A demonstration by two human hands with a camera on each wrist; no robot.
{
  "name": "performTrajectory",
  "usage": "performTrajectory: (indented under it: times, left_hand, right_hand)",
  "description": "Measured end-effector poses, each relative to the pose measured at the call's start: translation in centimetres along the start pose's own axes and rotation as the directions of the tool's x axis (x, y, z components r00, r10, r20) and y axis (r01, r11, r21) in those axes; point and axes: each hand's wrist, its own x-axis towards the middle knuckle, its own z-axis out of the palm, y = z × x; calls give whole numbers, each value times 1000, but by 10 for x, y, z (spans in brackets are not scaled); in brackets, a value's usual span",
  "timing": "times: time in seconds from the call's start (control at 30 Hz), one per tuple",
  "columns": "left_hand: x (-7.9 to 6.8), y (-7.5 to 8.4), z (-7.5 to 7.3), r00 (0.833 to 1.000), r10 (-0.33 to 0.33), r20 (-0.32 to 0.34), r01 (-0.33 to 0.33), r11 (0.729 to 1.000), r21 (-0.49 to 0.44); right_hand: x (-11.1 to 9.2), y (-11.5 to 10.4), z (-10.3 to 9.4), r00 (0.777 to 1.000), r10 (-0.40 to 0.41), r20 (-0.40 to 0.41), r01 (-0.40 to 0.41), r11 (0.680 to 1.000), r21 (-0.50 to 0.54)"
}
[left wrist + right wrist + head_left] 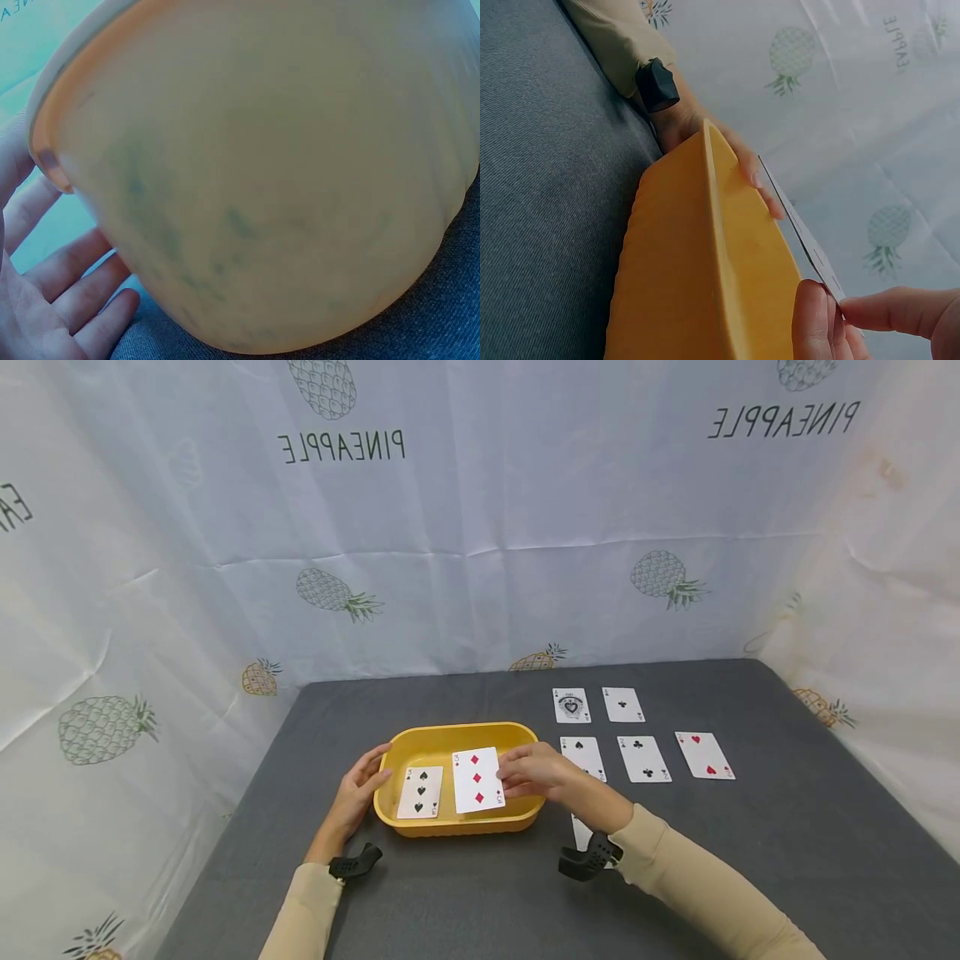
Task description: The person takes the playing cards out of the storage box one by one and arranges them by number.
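Note:
A yellow plastic basin [465, 828] stands on the dark table. My left hand [360, 789] holds its left end, thumb over the rim and fingers along the outer side; in the left wrist view the basin wall [262, 187] fills most of the picture. Inside the basin, towards the left, lies a three of spades [419, 793], face up. Over the basin's right half, my right hand [534, 770] pinches the right edge of a three of diamonds [477, 779]. The right wrist view shows this card [802, 232] edge-on, above the rim, between thumb and fingers.
Right of the basin, face-up cards lie in rows: an ace of spades [572, 706], ace of clubs [623, 705], two of spades [582, 755], two of clubs [644, 759] and two of hearts [705, 756]. Another card [581, 833] is partly hidden beneath the right wrist. A pineapple-print curtain [480, 527] hangs behind.

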Motion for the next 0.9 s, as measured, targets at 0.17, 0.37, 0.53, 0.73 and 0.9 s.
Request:
performTrajectory:
  times: [0.17,0.37,0.53,0.73,0.9]
  left_hand:
    - [0,1,1,1000,-9,-6,9,1000,4]
    - [0,1,0,1000,-14,-4,14,1000,-4]
    - [0,2,0,1000,-1,1,1,1000,-6]
    - [0,1,0,1000,-1,13,1,1000,-12]
    - [0,0,0,1000,2,15,-1,1000,-8]
  right_hand:
    - [-7,5,-14,1000,-24,19,24,1000,-7]
    - [-18,9,-35,999,-34,25,34,999,3]
    - [-28,10,-50,999,-47,25,47,999,-10]
    - [-37,10,-68,999,-46,0,46,998,-31]
    - [-44,14,-87,999,-48,-2,48,997,-63]
